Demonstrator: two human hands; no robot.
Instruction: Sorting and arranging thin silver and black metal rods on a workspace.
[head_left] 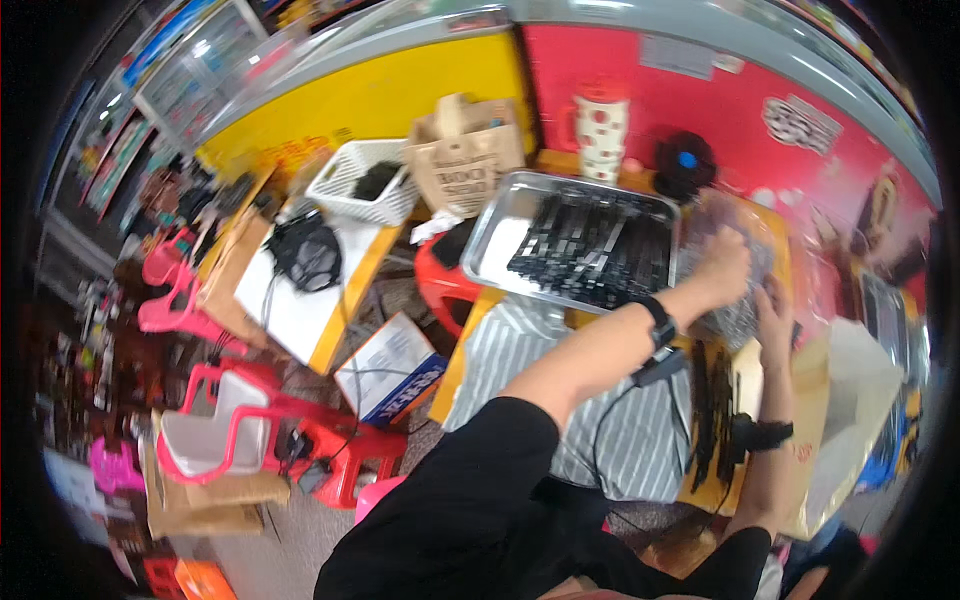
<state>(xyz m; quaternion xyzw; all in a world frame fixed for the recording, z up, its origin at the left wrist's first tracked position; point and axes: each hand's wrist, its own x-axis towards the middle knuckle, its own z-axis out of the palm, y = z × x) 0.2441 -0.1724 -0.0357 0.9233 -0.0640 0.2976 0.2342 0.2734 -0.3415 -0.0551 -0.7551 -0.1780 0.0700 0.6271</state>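
One tray rim (676, 234) nearby — left hand (724, 266) grips plastic bag (730, 318), right hand's (771, 314) hold unclear.

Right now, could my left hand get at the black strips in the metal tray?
Probably yes: your left hand is at the plastic bag, just right of the tray, and nothing seems to cover the black strips.

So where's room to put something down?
The striped cloth is bare between the tray and left forearm; so is the tray's left end, beside the black strips. It's crowded around the left hand, right hand and clear plastic.
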